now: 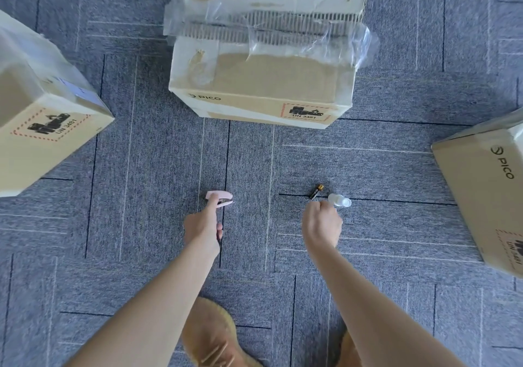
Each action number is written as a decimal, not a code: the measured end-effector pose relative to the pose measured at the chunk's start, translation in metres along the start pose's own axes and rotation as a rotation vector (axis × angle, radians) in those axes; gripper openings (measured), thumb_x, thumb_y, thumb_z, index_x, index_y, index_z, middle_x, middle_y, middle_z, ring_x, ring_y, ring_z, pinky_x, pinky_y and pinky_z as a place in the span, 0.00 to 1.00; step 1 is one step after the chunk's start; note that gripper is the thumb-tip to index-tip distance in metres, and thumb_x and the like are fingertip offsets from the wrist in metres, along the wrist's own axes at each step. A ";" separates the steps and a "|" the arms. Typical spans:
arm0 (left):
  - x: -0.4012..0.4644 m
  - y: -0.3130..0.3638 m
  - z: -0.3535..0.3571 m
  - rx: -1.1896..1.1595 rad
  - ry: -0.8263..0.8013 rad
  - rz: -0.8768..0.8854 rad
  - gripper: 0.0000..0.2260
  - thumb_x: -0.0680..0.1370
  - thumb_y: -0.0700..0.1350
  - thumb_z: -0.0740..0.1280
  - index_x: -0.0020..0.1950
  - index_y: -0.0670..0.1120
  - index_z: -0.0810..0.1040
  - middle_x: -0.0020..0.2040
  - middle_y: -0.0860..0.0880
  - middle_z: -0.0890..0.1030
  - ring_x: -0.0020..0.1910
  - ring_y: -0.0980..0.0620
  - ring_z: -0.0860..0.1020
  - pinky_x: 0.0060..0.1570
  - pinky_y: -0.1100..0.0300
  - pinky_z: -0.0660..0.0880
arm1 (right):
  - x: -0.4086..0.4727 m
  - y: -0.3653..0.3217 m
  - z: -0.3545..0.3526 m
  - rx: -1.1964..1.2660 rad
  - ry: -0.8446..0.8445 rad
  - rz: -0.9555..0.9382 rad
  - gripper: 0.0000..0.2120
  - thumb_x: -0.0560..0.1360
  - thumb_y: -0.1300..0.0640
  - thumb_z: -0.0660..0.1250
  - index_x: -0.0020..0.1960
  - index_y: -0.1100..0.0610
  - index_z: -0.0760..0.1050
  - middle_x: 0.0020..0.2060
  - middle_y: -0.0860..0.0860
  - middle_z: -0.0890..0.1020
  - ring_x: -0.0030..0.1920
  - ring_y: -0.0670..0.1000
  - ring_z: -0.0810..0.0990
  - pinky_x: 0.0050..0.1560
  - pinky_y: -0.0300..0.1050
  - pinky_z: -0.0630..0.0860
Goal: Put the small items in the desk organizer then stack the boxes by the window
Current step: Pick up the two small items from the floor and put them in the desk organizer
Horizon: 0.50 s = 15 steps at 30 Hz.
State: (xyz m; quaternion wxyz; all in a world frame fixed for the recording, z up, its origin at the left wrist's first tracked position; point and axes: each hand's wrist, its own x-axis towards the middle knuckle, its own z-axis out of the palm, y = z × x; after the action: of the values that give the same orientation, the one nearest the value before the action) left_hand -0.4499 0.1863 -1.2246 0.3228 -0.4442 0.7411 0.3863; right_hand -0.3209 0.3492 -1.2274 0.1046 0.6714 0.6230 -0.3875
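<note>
hands (202, 226) (322, 225) grip pink stapler (220, 198), small bottle (339, 200).

head | looks steeply down from standing height; carpet (254, 154) fills view

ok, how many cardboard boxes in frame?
3. One box at the left edge, one box top centre with torn tape on its lid, one box at the right edge, cut off by the frame. All on the carpet; more could lie outside the view.
</note>
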 end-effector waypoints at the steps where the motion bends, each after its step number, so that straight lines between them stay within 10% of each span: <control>1: 0.003 0.004 0.004 -0.046 0.017 -0.025 0.23 0.69 0.60 0.76 0.45 0.41 0.78 0.31 0.46 0.76 0.25 0.51 0.72 0.25 0.60 0.69 | 0.002 -0.003 0.002 0.001 0.040 0.032 0.14 0.80 0.58 0.54 0.38 0.60 0.70 0.32 0.56 0.77 0.30 0.51 0.72 0.34 0.44 0.70; 9: 0.009 0.025 0.020 0.095 0.107 0.246 0.26 0.66 0.56 0.80 0.53 0.41 0.76 0.46 0.43 0.83 0.36 0.46 0.81 0.30 0.59 0.74 | 0.010 -0.012 0.023 -0.073 0.031 0.148 0.27 0.81 0.41 0.57 0.66 0.63 0.63 0.42 0.58 0.79 0.41 0.58 0.79 0.39 0.51 0.74; 15: -0.007 0.025 0.022 0.508 0.107 0.756 0.18 0.73 0.38 0.75 0.61 0.43 0.75 0.59 0.44 0.72 0.45 0.49 0.74 0.42 0.62 0.70 | 0.006 -0.003 0.025 -0.252 -0.041 -0.077 0.19 0.80 0.48 0.52 0.53 0.61 0.73 0.39 0.57 0.80 0.39 0.57 0.80 0.43 0.53 0.80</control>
State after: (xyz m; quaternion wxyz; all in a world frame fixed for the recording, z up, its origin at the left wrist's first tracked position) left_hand -0.4668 0.2158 -1.2220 0.2190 -0.0685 0.9381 0.2593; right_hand -0.3340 0.3388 -1.2474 0.1861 0.6205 0.6897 -0.3236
